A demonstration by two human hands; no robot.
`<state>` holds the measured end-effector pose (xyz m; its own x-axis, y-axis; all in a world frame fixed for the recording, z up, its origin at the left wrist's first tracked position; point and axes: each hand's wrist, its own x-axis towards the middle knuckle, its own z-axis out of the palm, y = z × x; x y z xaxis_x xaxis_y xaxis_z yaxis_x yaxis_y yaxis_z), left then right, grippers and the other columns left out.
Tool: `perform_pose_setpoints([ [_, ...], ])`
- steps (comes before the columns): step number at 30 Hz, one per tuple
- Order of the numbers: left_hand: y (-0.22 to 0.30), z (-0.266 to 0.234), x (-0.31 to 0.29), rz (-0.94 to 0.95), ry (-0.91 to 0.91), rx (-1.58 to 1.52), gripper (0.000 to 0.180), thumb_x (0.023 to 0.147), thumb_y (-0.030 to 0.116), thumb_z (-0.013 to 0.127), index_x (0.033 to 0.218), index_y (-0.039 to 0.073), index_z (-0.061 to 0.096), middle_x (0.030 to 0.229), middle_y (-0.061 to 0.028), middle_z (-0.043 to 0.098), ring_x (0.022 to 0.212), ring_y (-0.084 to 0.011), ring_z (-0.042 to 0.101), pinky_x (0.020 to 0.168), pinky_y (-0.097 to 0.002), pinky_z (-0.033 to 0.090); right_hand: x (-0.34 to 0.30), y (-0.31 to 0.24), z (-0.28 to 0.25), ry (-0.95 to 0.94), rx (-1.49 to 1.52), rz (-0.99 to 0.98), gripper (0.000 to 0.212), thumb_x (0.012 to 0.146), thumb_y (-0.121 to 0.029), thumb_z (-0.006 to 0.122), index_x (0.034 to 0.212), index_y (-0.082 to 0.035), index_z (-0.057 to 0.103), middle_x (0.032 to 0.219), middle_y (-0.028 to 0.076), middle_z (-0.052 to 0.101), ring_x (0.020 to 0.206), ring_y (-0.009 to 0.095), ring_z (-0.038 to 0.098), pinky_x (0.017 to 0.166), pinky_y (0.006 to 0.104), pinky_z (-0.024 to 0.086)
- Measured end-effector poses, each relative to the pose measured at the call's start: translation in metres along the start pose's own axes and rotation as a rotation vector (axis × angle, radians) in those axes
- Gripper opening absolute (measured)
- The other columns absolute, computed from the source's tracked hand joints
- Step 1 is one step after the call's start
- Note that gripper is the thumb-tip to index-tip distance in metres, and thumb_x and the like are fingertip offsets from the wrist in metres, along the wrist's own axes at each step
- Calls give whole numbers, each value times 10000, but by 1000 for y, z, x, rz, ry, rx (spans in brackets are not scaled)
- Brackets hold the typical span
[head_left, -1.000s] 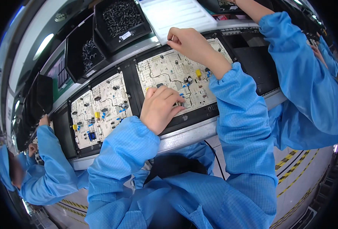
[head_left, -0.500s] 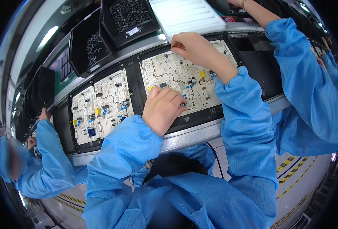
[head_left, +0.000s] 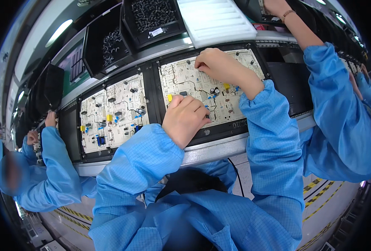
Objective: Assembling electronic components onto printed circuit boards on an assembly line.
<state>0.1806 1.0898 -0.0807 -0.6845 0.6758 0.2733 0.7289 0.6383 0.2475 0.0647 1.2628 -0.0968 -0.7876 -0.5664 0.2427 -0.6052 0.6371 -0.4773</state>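
Note:
My left hand [head_left: 185, 120] is curled over the near left part of a pale circuit board [head_left: 185, 76], its fingers closed. Something small and dark shows by its fingertips, too hidden to name. Farther out, my right hand [head_left: 226, 70] hovers over or touches the far middle of the same board. Its thumb and fingertips are pinched together; whatever they may hold cannot be seen. Around the hands the board carries a yellow block component [head_left: 170, 98], round capacitors [head_left: 214, 90] and small blue parts. A black frame [head_left: 153, 90] surrounds the board.
To the left lies a second populated circuit board [head_left: 129, 102]. Black bins [head_left: 145, 39] of small dark parts and a white ribbed foam tray [head_left: 215, 23] stand beyond the metal rail [head_left: 219, 149]. Co-workers in blue sleeves [head_left: 336, 104] work on both sides.
My right hand has come from the board's far edge nearer to its middle, fingers still pinched. My left hand stays almost in place. The view has shifted slightly.

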Motion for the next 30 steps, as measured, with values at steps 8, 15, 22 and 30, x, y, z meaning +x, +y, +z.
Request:
perform_pose_setpoints([
  [8, 1, 0, -1, 3, 20, -12, 166, 707, 220, 678, 833, 115, 651, 848, 22, 581, 847, -145, 528, 788, -306, 345, 0, 1, -2, 7, 69, -60, 118, 749, -42, 597, 849, -16, 655, 840, 127, 619, 811, 282, 591, 734, 353, 477],
  [15, 4, 3, -1, -13, 40, 67, 168, 696, 207, 672, 830, 122, 615, 817, 14, 556, 843, -147, 523, 770, -293, 362, -1, -3, -7, -16, 18, -66, 103, 711, -53, 635, 810, -32, 656, 855, 114, 586, 867, 281, 551, 778, 358, 447],
  [22, 10, -14, -6, -28, 61, 43, 292, 694, 273, 673, 940, 133, 596, 839, -2, 538, 842, -156, 527, 779, -301, 369, 43, -30, -13, 247, 37, -78, 189, 791, -86, 599, 972, -30, 595, 854, 124, 589, 804, 270, 577, 730, 335, 464],
  [30, 78, -167, -8, 244, -66, -199, 232, 827, 271, 510, 977, 100, 562, 856, -17, 551, 840, -141, 546, 733, -263, 423, 208, 82, -2, 201, -444, 160, 169, 690, -132, 572, 674, 15, 653, 728, 246, 610, 731, 344, 639, 658, 420, 511],
])
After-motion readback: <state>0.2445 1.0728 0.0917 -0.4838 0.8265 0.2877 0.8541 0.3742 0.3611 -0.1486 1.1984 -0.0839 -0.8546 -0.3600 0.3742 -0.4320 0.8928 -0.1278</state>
